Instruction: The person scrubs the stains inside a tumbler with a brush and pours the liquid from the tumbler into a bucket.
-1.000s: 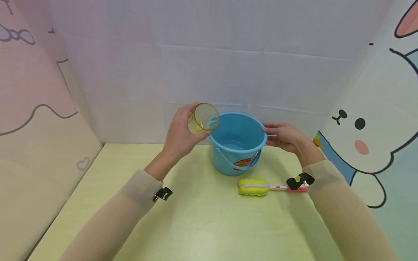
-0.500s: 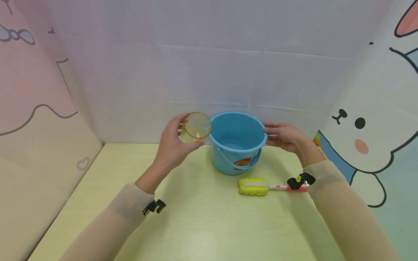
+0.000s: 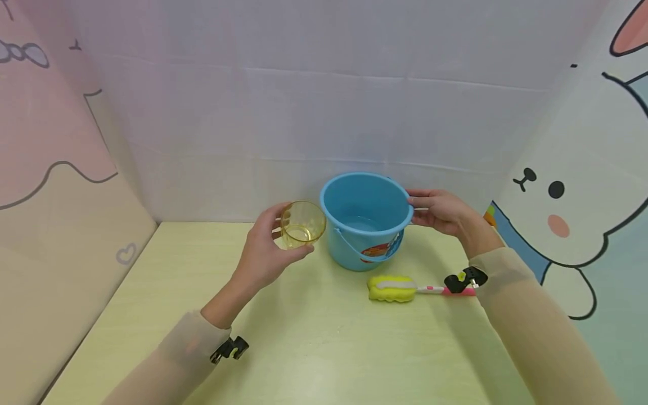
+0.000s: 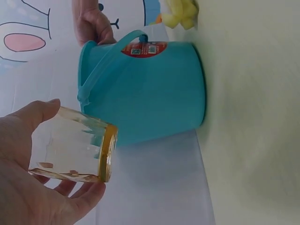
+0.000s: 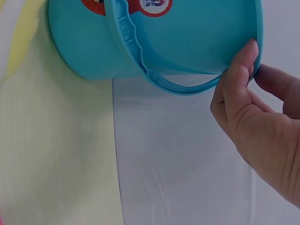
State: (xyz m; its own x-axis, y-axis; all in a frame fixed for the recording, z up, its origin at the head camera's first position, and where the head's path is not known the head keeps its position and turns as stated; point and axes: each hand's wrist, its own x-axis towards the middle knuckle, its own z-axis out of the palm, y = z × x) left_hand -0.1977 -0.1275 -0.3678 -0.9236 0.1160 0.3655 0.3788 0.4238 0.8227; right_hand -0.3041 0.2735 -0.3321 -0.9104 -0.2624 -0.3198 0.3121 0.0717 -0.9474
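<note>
My left hand (image 3: 258, 256) holds a clear, amber-tinted glass cup (image 3: 303, 224) just left of the blue bucket (image 3: 349, 247). In the left wrist view, thumb and fingers wrap opposite sides of the cup (image 4: 75, 145), and its thick amber end points toward the table. The bucket stands upright near the back of the table, its handle hanging down at the front over a red label. My right hand (image 3: 440, 212) pinches the bucket's right rim; the right wrist view shows the fingers (image 5: 241, 75) on the outside wall, beside the handle's joint, and the thumb at the rim.
A sponge brush (image 3: 392, 288) with a yellow head and a white-and-pink handle lies on the table (image 3: 324, 349) in front of the bucket. A white cloth wall (image 3: 324, 112) rises behind, with printed cartoon cloth at both sides.
My left hand has brought the cup down and left, away from over the bucket's left rim, and turned it more upright. The right hand stays at the bucket's rim.
</note>
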